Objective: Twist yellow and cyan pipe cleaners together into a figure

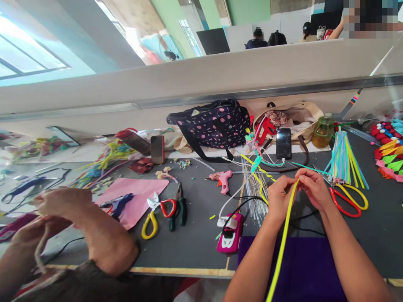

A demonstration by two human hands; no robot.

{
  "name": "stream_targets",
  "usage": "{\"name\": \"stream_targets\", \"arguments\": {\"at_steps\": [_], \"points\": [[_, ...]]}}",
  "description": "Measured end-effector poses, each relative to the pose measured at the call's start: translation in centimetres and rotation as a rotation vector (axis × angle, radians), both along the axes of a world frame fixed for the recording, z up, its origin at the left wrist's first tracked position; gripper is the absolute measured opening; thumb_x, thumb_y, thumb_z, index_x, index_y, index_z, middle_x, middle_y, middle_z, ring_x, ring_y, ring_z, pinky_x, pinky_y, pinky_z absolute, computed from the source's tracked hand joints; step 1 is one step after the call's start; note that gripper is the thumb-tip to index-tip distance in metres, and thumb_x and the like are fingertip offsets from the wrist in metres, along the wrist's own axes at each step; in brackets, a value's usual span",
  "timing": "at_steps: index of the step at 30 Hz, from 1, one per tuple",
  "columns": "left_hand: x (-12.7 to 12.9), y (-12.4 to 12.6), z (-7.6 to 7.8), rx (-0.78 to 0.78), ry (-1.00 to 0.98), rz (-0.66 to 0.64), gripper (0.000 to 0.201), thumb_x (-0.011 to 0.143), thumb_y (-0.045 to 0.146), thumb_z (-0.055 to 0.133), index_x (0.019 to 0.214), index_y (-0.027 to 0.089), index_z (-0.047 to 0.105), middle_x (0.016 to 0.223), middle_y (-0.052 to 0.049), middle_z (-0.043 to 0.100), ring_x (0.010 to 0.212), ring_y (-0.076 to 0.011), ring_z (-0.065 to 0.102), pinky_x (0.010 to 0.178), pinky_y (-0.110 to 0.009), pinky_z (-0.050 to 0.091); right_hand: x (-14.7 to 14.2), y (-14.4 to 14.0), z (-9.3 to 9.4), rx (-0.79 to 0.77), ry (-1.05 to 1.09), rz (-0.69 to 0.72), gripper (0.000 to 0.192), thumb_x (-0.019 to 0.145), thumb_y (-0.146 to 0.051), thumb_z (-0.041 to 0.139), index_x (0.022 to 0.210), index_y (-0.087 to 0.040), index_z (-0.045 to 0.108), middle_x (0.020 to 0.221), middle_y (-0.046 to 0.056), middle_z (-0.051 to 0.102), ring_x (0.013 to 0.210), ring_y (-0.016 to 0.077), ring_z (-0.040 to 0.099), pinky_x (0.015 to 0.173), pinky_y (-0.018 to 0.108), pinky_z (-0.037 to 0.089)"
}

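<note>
Pinching yellow chenille stem (285,235) | left hand (278,195), right hand (315,191): fingertips closed together at its far end | long axis slopes back toward wearer, between forearms (256,260), nearer left

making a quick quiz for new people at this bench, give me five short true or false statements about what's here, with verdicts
1. The wearer's left hand and right hand both hold the yellow strip. True.
2. The glue gun is green. False: the glue gun is pink.
3. The bottle stands left of the dark patterned bag. False: the bottle stands to its right, beside the beige bag.
4. A pink sheet lies left of the green-handled pliers. True.
5. The wearer's right hand is holding scissors. False: it pinches the yellow strip.
</note>
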State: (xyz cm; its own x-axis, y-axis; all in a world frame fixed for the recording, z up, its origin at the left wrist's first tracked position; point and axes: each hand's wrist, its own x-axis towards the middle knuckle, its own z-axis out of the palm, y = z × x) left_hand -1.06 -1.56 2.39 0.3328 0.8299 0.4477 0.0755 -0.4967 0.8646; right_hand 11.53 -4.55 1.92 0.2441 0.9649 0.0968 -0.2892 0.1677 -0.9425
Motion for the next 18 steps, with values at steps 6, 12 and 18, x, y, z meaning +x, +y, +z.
{"name": "stream_targets", "arguments": {"at_steps": [6,12,18], "points": [[-0.5,-0.4,1.2,-0.379,-0.118,-0.115,0.022,0.074,0.037,0.072,0.074,0.016,0.069,0.062,-0.001,0.063,0.051,-0.0094,0.053,0.046,-0.019,0.041,0.7,-0.3,0.4,0.002,-0.031,0.107,0.025,0.075,-0.044,0.071,0.078,-0.020,0.063,0.067,0.000,0.056,0.060,0.0137,0.052,0.054,0.025,0.046],[-0.7,-0.3,1.0,-0.429,-0.133,-0.189,0.022,0.075,0.036,0.072,0.077,0.015,0.069,0.065,-0.002,0.065,0.051,-0.0084,0.051,0.046,-0.019,0.040,0.9,-0.4,0.3,0.063,-0.053,0.139,0.022,0.078,-0.041,0.069,0.075,-0.020,0.062,0.067,-0.001,0.054,0.060,0.0132,0.051,0.054,0.026,0.046],[-0.3,-0.1,0.4,-0.004,0.019,0.023,0.017,0.083,0.031,0.064,0.074,0.017,0.069,0.067,-0.002,0.065,0.061,-0.0119,0.058,0.059,-0.023,0.045,0.5,-0.2,0.2,0.050,-0.080,0.054,0.022,0.078,-0.040,0.069,0.073,-0.020,0.062,0.067,-0.002,0.056,0.061,0.0123,0.054,0.060,0.025,0.048]]}}
